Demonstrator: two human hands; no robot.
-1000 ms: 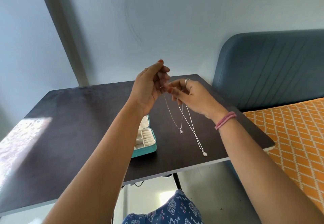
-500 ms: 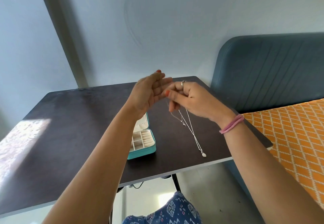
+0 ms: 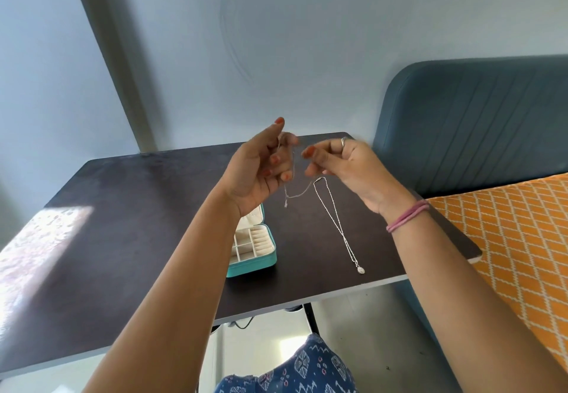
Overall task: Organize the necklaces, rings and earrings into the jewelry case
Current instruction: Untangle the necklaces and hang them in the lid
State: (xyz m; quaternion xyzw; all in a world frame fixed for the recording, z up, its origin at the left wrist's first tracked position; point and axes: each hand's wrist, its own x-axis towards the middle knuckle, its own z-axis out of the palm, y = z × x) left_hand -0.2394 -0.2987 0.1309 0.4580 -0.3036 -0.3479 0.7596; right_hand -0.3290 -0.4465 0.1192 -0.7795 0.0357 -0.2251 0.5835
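Hands (image 3: pixel 307 165) parted; long necklace (image 3: pixel 336 223) lies lengthwise, pendant nearest.

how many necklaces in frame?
2. A short necklace hangs from the left hand, its lower part blurred. A long necklace lies on the table, right of the jewelry case. More may be hidden behind the arms.

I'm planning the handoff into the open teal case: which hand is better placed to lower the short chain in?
Probably the left hand. It pinches the short thin silver chain and hangs nearly over the open teal jewelry case. The right hand sits farther right, above the long silver pendant necklace lying on the dark table.
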